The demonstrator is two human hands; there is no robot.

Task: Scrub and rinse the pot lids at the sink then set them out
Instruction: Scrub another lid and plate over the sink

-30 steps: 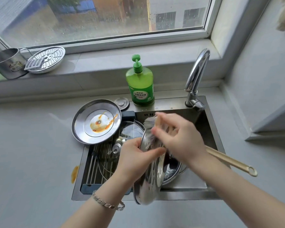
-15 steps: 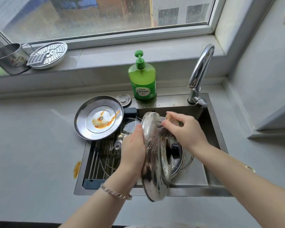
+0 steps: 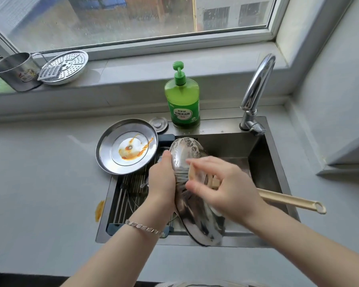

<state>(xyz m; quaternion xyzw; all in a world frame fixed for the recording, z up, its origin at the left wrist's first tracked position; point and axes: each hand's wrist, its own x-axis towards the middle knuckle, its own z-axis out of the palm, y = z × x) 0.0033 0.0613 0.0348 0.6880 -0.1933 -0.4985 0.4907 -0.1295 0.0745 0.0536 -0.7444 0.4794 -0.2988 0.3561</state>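
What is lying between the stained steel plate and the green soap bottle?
A small round metal cap lies there, close to both the stained plate and the soap bottle; the head view shows it.

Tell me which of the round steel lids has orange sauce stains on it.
The round steel lid lying on the left rim of the sink; orange streaks mark its centre. The soapy steel lid held by the left hand shows only foam.
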